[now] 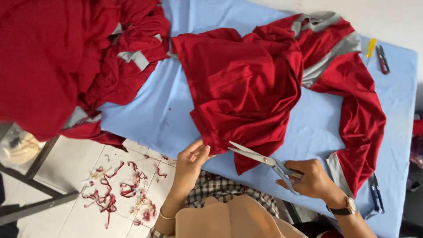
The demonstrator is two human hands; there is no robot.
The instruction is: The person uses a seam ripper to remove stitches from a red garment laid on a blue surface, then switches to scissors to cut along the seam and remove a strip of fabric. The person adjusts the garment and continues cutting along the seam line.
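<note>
A red garment [246, 83] with grey bands is spread in loose folds across the middle of a table [150, 114] covered in pale blue cloth. Its near edge hangs toward the table's near side, where it is pinched between the thumb and fingers of the left hand [192, 159]. Just right of that hand, silver scissors [260, 158] with blue-grey handles are gripped by the right hand [308, 178], whose fingers are closed through the loops; the blades are parted and pointed left at the garment's lower edge, close to the pinched spot. A pile of red cloth [66, 57] is heaped at the far left. Small snips [382, 59] are seen at the far right corner, and red scraps [114, 189] are scattered on the floor at near left.
</note>
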